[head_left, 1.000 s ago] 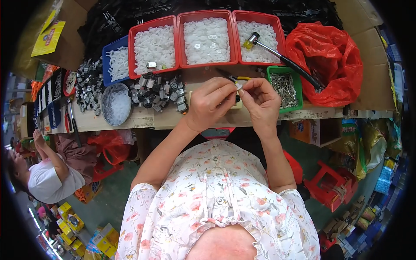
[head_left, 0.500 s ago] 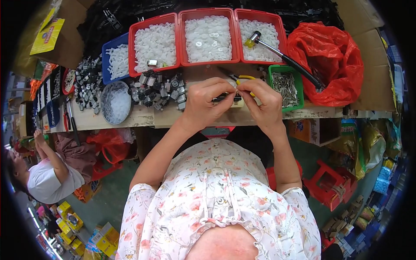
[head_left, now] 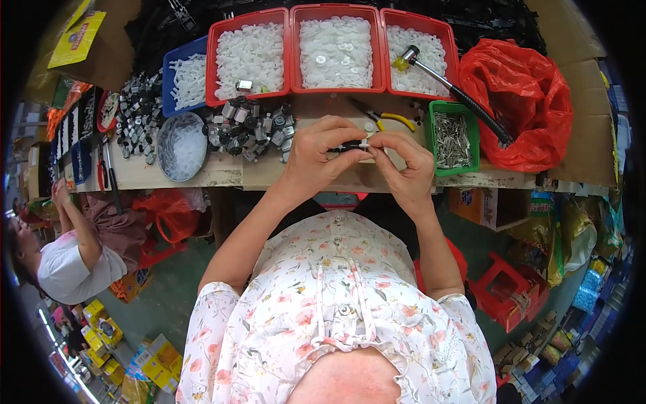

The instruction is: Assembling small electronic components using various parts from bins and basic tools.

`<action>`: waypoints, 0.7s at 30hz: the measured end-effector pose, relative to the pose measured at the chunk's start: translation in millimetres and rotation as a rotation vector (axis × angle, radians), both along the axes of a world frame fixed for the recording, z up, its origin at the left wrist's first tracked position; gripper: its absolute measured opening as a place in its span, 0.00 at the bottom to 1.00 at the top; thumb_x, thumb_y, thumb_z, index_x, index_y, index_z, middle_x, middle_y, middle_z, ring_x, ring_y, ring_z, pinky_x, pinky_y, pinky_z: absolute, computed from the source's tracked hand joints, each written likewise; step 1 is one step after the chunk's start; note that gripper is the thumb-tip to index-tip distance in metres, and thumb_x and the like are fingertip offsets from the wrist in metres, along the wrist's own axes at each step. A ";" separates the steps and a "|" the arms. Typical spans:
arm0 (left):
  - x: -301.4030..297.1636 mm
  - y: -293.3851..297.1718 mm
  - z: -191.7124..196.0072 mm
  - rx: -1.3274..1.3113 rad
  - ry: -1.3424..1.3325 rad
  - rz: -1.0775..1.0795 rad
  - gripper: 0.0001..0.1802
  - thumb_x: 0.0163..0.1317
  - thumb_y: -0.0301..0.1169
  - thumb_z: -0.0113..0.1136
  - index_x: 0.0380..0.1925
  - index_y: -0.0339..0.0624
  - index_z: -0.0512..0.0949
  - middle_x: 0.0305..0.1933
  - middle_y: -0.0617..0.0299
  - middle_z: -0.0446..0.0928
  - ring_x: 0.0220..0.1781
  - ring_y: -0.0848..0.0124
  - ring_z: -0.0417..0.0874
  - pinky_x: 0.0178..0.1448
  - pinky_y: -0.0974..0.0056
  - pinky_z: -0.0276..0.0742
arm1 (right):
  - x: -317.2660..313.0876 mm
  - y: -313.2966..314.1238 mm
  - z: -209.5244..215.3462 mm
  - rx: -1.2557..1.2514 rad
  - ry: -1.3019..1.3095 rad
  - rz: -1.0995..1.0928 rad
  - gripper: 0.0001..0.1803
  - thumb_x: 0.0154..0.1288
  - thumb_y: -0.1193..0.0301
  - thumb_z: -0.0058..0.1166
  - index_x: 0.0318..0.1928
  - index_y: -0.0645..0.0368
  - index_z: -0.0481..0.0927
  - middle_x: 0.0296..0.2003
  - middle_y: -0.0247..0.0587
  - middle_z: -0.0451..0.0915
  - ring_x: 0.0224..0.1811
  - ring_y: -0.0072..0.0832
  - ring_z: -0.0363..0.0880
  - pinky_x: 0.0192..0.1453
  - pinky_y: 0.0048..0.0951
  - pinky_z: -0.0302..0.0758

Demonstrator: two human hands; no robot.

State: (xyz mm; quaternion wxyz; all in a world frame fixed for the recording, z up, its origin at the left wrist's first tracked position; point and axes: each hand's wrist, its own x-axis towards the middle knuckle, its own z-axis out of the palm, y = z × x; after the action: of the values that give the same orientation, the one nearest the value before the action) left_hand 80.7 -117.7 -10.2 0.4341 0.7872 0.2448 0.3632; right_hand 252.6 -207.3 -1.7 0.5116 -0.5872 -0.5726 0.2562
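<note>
At the middle of the bench's front edge my left hand (head_left: 321, 153) is closed around a small dark part (head_left: 346, 146), mostly hidden by the fingers. My right hand (head_left: 404, 160) pinches a small white piece (head_left: 364, 143) at the end of that part, its fingertips meeting those of the left. Just beyond the hands lie yellow-handled pliers (head_left: 396, 118) and a small white disc (head_left: 369, 126). A pile of small silver-and-black motor-like parts (head_left: 243, 131) lies left of my left hand. The green tray (head_left: 457, 172) of thin metal pins stands right of my right hand.
Three red trays (head_left: 291, 54) of white plastic pieces line the back, beside a blue tray (head_left: 166, 84). A hammer (head_left: 464, 99) leans over the right tray toward a red plastic bag (head_left: 521, 101). A metal bowl (head_left: 165, 158) stands left. Another person (head_left: 81, 259) sits far left.
Both hands have stayed together over the bench and their fingertips have shifted slightly, showing more of the white piece. The view has moved a little, and the pliers show more fully.
</note>
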 end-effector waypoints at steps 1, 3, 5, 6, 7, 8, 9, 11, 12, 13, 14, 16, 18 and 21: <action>-1.5 -0.3 -0.1 -0.002 0.006 0.002 0.18 0.49 0.26 0.76 0.41 0.35 0.85 0.41 0.54 0.83 0.42 0.63 0.85 0.46 0.64 0.78 | 0.1 2.0 -3.1 0.042 -0.059 0.003 0.06 0.60 0.82 0.62 0.39 0.66 0.84 0.38 0.41 0.84 0.41 0.28 0.83 0.45 0.25 0.77; -4.0 -0.5 0.2 0.132 0.083 0.053 0.20 0.48 0.28 0.76 0.43 0.36 0.84 0.43 0.55 0.82 0.45 0.59 0.83 0.48 0.61 0.78 | 2.8 6.2 -9.1 0.081 -0.114 0.006 0.06 0.59 0.82 0.63 0.38 0.65 0.84 0.40 0.42 0.83 0.42 0.29 0.83 0.45 0.26 0.77; -9.9 -1.2 -5.4 0.256 0.127 0.083 0.20 0.48 0.29 0.75 0.43 0.37 0.83 0.43 0.55 0.80 0.48 0.57 0.81 0.49 0.58 0.76 | 7.6 11.2 -15.1 0.089 -0.289 0.012 0.08 0.56 0.82 0.64 0.38 0.63 0.84 0.42 0.44 0.81 0.44 0.35 0.83 0.47 0.30 0.77; -13.2 -1.7 -9.3 0.382 0.166 0.111 0.20 0.49 0.30 0.74 0.43 0.38 0.82 0.44 0.56 0.79 0.50 0.55 0.79 0.50 0.54 0.74 | 8.1 13.6 -16.4 0.088 -0.283 0.016 0.08 0.56 0.82 0.64 0.38 0.63 0.84 0.42 0.44 0.81 0.44 0.35 0.83 0.47 0.30 0.77; -16.7 -2.7 -13.0 0.380 0.173 0.114 0.20 0.49 0.30 0.74 0.43 0.38 0.82 0.44 0.56 0.79 0.50 0.55 0.79 0.50 0.54 0.74 | 8.2 15.7 -17.3 0.090 -0.329 0.032 0.08 0.55 0.81 0.65 0.37 0.62 0.84 0.42 0.43 0.81 0.45 0.37 0.82 0.48 0.33 0.76; -20.9 -3.9 -17.5 0.443 0.192 0.121 0.20 0.49 0.30 0.73 0.43 0.39 0.82 0.44 0.57 0.78 0.51 0.56 0.79 0.51 0.54 0.73 | 7.5 17.3 -17.9 0.091 -0.381 0.045 0.08 0.54 0.80 0.65 0.37 0.61 0.84 0.42 0.43 0.80 0.45 0.39 0.81 0.49 0.35 0.75; -24.0 -5.6 -21.5 0.505 0.212 0.127 0.20 0.49 0.30 0.73 0.43 0.40 0.81 0.45 0.58 0.78 0.53 0.56 0.78 0.52 0.54 0.73 | 6.5 18.9 -19.0 0.089 -0.383 0.047 0.08 0.54 0.80 0.65 0.37 0.61 0.84 0.42 0.43 0.80 0.45 0.39 0.81 0.49 0.35 0.75; -28.5 -11.0 -26.6 0.525 0.236 0.139 0.20 0.48 0.29 0.74 0.43 0.41 0.82 0.46 0.58 0.78 0.53 0.56 0.79 0.54 0.53 0.74 | 5.0 21.5 -21.0 0.086 -0.464 0.088 0.08 0.53 0.79 0.65 0.36 0.61 0.84 0.42 0.42 0.80 0.47 0.40 0.79 0.50 0.38 0.73; -29.9 -12.9 -27.9 0.547 0.261 0.149 0.20 0.48 0.28 0.74 0.43 0.42 0.83 0.47 0.58 0.79 0.53 0.56 0.79 0.55 0.53 0.75 | 4.7 21.9 -21.0 0.085 -0.463 0.092 0.08 0.53 0.79 0.65 0.36 0.61 0.84 0.42 0.42 0.80 0.47 0.40 0.79 0.50 0.38 0.73; -30.4 -13.7 -28.9 0.543 0.261 0.152 0.20 0.48 0.28 0.74 0.43 0.42 0.83 0.47 0.58 0.79 0.53 0.56 0.79 0.55 0.53 0.75 | 4.6 22.4 -20.4 0.073 -0.488 0.112 0.08 0.53 0.79 0.65 0.36 0.61 0.84 0.42 0.41 0.80 0.48 0.40 0.78 0.51 0.38 0.72; -31.0 -14.9 -29.3 0.576 0.276 0.136 0.20 0.48 0.29 0.74 0.44 0.42 0.83 0.48 0.58 0.79 0.54 0.56 0.79 0.55 0.53 0.74 | 3.9 22.8 -19.5 0.062 -0.512 0.134 0.08 0.53 0.79 0.65 0.36 0.61 0.84 0.42 0.41 0.80 0.48 0.40 0.78 0.51 0.38 0.72; -31.5 -16.6 -31.2 0.606 0.288 0.125 0.20 0.49 0.29 0.74 0.44 0.43 0.83 0.49 0.58 0.79 0.55 0.56 0.78 0.55 0.54 0.74 | 3.1 24.3 -16.5 0.049 -0.531 0.153 0.08 0.53 0.79 0.64 0.36 0.61 0.84 0.42 0.41 0.80 0.48 0.40 0.78 0.51 0.38 0.72; -30.4 -18.1 -34.1 0.643 0.310 0.104 0.21 0.49 0.31 0.73 0.46 0.44 0.82 0.51 0.58 0.77 0.56 0.57 0.77 0.55 0.54 0.72 | 2.9 24.9 -14.2 0.033 -0.553 0.165 0.08 0.53 0.79 0.64 0.36 0.61 0.84 0.42 0.41 0.79 0.49 0.41 0.78 0.52 0.39 0.72; -29.9 -19.7 -38.1 0.678 0.342 0.099 0.22 0.50 0.33 0.73 0.48 0.45 0.82 0.52 0.58 0.77 0.56 0.58 0.76 0.55 0.54 0.70 | 3.3 28.3 -14.3 0.016 -0.536 0.195 0.08 0.53 0.78 0.64 0.36 0.61 0.84 0.42 0.42 0.80 0.49 0.41 0.78 0.53 0.39 0.72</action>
State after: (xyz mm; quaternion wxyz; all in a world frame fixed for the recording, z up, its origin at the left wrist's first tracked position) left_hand 50.8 -137.4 -48.3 0.0839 0.9226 0.2173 0.3076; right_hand 255.9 -179.0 -15.9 0.3193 -0.5722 -0.7432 0.1353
